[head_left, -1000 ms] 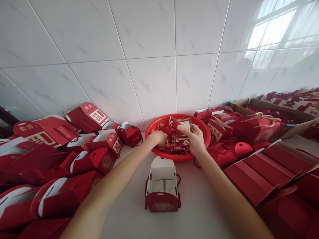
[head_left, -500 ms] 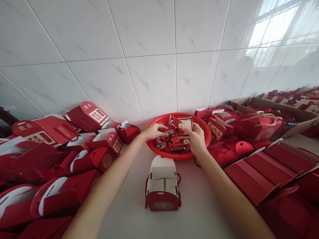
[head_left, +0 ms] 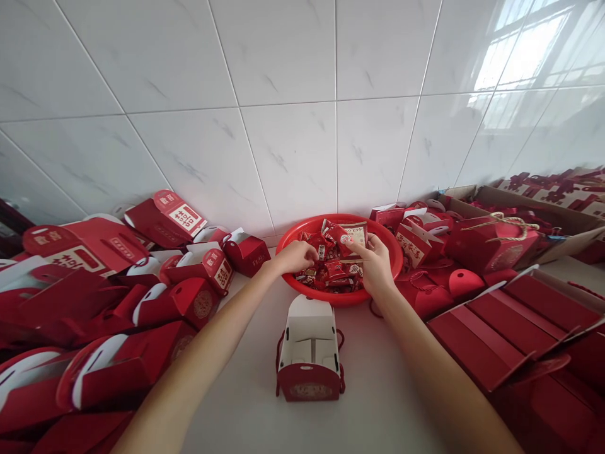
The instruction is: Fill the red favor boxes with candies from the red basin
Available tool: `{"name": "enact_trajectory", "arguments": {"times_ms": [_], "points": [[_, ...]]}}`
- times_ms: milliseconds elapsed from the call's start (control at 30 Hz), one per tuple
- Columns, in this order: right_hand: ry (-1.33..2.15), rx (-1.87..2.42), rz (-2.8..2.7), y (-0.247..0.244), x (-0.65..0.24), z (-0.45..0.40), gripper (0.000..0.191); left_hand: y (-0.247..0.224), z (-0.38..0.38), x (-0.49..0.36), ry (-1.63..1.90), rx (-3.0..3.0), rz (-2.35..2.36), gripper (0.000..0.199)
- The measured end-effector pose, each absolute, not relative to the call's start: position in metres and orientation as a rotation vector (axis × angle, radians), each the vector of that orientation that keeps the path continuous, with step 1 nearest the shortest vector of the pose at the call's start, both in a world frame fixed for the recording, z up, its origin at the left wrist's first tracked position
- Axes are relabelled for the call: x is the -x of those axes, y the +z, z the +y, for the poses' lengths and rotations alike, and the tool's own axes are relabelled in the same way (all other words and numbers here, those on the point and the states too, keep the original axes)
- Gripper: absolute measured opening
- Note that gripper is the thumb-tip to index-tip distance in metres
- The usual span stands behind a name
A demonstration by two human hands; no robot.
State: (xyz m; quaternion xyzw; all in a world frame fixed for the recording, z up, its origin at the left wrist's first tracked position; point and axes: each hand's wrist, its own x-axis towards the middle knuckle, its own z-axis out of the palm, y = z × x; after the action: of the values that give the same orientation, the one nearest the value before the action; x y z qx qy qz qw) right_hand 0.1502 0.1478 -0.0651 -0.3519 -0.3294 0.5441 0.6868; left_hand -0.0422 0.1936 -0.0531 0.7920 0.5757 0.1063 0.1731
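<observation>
A red plastic basin (head_left: pixel 396 272) against the wall holds many small wrapped sweets (head_left: pixel 333 271) in red packets. My right hand (head_left: pixel 377 263) is at the basin's right side, its thumb and fingers closed on wrapped sweets, a red packet (head_left: pixel 336 232) and a cream-and-red packet (head_left: pixel 358 231). Over the left side of the basin, my left hand (head_left: pixel 299 255) has its fingers curled in, close to a small dark-red packet; whether anything is in them is hidden. An open red gift box (head_left: pixel 309 383) with a white inside and red cord handles stands in front of the basin, between my forearms.
Red gift boxes (head_left: pixel 172 221) are heaped on the left. On the right are more red boxes (head_left: pixel 494 243), flat red cartons (head_left: pixel 501 321) and a brown cardboard box (head_left: pixel 574 243) with red items. A white tiled wall (head_left: pixel 288 151) rises behind the basin.
My left hand has drawn slightly left, its fingers curling in, away from the small packet it was touching. My right hand keeps its packets, almost unmoved. The gift box stays put.
</observation>
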Motion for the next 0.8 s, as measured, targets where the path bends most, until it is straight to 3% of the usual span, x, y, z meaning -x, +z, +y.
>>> {"name": "enact_trajectory", "arguments": {"times_ms": [67, 367, 567, 733, 800], "points": [[1.221, 0.788, -0.743, -0.066, -0.150, 0.148, 0.039, -0.054, 0.193, 0.038, 0.134, -2.286, 1.633, 0.004], [1.228, 0.787, -0.763, -0.066, -0.150, 0.148, 0.039, -0.066, 0.205, 0.008, -0.113, -2.338, 1.824, 0.027], [1.227, 0.786, -0.745, -0.066, -0.150, 0.147, 0.040, -0.069, 0.208, 0.014, 0.062, -2.244, 1.849, 0.021], [1.216, 0.780, -0.738, -0.065, -0.150, 0.147, 0.039, -0.068, 0.210, 0.027, 0.417, -2.045, 1.714, 0.003], [1.202, 0.788, -0.750, -0.065, -0.150, 0.147, 0.037, -0.067, 0.209, 0.031, 0.585, -1.945, 1.611, 0.008]]}}
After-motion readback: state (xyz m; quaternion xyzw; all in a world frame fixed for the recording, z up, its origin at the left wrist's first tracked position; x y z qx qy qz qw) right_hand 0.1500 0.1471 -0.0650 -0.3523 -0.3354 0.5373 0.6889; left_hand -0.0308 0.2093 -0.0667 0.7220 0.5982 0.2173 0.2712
